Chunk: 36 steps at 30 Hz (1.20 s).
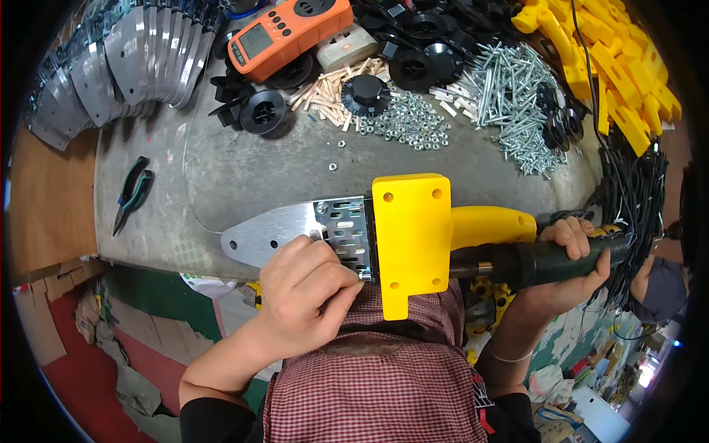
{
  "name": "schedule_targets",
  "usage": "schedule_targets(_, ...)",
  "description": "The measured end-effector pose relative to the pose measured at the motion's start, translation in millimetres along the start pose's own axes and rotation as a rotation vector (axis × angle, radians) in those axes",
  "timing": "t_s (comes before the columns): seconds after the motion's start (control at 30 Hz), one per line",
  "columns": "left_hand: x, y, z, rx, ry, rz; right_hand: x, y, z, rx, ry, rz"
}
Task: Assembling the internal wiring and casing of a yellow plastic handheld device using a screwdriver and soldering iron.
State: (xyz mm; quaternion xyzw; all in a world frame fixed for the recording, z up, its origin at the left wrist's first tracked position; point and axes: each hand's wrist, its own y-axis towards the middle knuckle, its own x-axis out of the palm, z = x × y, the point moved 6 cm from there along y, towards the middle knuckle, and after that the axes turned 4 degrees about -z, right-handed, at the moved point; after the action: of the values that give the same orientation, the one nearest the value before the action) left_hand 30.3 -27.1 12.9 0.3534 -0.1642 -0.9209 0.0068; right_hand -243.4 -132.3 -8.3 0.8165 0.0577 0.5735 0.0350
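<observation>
A tool body lies across the table's near edge. It has a pointed metal plate [277, 225], a slotted metal guard [346, 229], a yellow plastic plate [411, 232] with holes at its corners, and a curved yellow handle [491, 225]. My left hand [306, 288] is closed, thumb and finger pinched at the guard's lower edge. A tiny shiny piece shows at the fingertips, too small to name. My right hand [576, 255] wraps round a dark electric screwdriver [543, 264]. Its shaft points left toward the yellow plate, which hides the tip.
Pliers [133, 193] lie at the left, near stacked metal plates [133, 59]. Farther back are an orange meter [288, 37], black knobs [264, 112], nuts [413, 122], screws [513, 88] and yellow handles [620, 66]. Black cables [635, 192] hang at the right. Another person [657, 288] is beyond.
</observation>
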Motion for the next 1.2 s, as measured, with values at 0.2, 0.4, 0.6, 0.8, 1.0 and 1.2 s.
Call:
schedule_targets(0.2, -5, 6, -5, -0.003, -0.043, -0.012, -1, 0, -1, 0.015, 0.01, -0.007)
schedule_targets(0.4, -6, 6, -8, 0.01, -0.086, -0.04, -2, 2, 2, 0.01, 0.025, 0.012)
schedule_targets(0.6, 0, 13, -3, 0.075, -0.136, -0.052, 2, -2, -1, -0.045, 0.011, 0.095)
schedule_targets(0.8, -3, 5, -5, -0.071, -0.049, 0.008, 2, -5, 10, -0.075, -0.035, 0.283)
schedule_targets(1.0, -1, 7, -7, -0.14, -0.007, -0.069, 14, -1, -4, 0.039, -0.29, 0.415)
schedule_targets(1.2, -24, 1, -18, -0.121, 0.309, -0.18, 20, 63, -168, -0.411, -1.325, 0.353)
